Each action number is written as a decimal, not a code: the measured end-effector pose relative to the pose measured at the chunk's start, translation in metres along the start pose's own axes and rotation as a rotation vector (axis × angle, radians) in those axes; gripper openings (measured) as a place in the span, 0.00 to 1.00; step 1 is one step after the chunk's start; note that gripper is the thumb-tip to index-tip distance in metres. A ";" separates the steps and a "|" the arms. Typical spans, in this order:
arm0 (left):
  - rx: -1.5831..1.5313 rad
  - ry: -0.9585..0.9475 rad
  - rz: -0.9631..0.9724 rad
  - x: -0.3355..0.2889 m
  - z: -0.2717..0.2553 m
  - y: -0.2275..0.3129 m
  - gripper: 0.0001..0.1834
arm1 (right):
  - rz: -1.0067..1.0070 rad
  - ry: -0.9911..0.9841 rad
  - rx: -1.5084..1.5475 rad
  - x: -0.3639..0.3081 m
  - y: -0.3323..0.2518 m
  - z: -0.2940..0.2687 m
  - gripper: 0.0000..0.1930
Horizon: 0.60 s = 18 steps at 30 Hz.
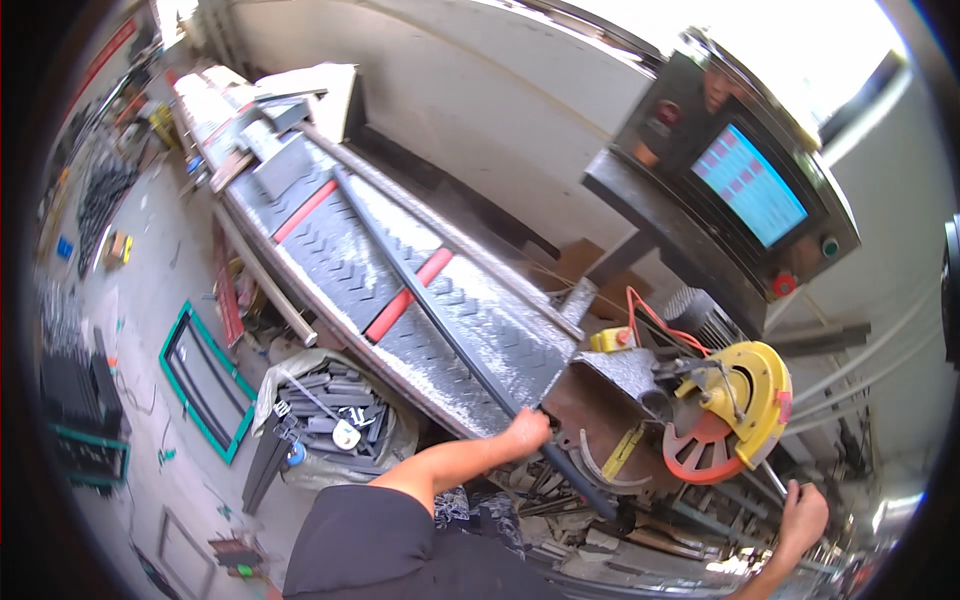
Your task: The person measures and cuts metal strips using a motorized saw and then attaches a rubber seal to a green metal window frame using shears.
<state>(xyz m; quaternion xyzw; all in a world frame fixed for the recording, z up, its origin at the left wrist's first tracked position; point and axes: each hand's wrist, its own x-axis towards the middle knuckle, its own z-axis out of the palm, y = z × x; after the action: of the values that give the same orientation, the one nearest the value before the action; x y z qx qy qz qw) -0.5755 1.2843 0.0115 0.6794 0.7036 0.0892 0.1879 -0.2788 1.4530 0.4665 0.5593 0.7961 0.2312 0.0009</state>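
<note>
A long dark bar, like a window-frame profile (432, 310), lies slantwise along the bench and sticks out past its near end. My left hand (528, 432) is closed around this bar close to that near end. To the right stands a cut-off saw with a yellow guard (768, 400) and an orange-red lower cover (708, 460); its blade cannot be made out. My right hand (803, 516) is wrapped round the saw's metal handle (774, 481), low on the right. The bar's near tip is left of the saw, apart from the orange-red cover.
The dusty bench (480, 285) has red crosspieces (408, 296). A control panel with a lit screen (750, 185) stands behind the saw. Left of the bench sit a bag of dark offcuts (335, 405) and a green-edged frame (207, 385). Scrap pieces (590, 545) lie below the saw.
</note>
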 end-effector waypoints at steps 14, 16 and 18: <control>-0.534 0.638 0.009 -0.107 0.083 0.228 0.06 | -0.636 -1.424 1.282 -0.220 -0.346 0.267 0.16; -0.508 0.364 0.031 -0.142 0.066 0.244 0.11 | -0.499 -1.293 1.357 -0.250 -0.326 0.248 0.13; -0.447 0.472 0.054 -0.192 0.018 0.253 0.12 | -0.597 -1.062 1.334 -0.254 -0.315 0.258 0.14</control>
<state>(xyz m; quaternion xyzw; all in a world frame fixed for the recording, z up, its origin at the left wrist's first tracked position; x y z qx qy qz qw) -0.3335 1.1070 0.1187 0.6005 0.6724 0.4014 0.1617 -0.3976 1.2371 0.0547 0.2470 0.7715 -0.5771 0.1037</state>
